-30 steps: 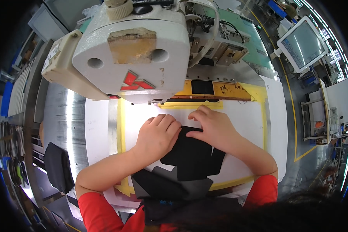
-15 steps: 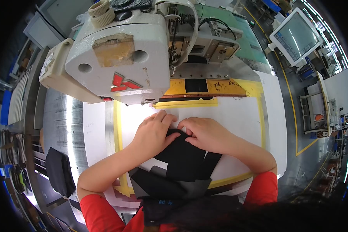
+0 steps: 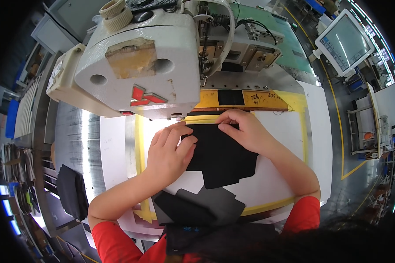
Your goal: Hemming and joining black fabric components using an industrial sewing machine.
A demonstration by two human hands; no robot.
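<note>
A flat, black cut fabric piece with notched edges lies on the white work surface, its top edge along a yellow tape strip below the sewing machine's clamp. My right hand pinches its upper right edge between thumb and fingers. At the upper left corner, my left hand has its fingers curled over the cloth with the thumb close to the index finger. Closer to me lie more dark grey and black fabric pieces, apart from both hands.
The white sewing machine head overhangs my left hand. Behind the fabric runs a yellow clamp plate with a black patch. A stack of black cloth sits at the left. A touch screen stands at far right.
The black fabric piece has moved away from me, up to the tape strip, and lies flatter. My hands have spread apart along its top edge. More of the grey pieces shows.
</note>
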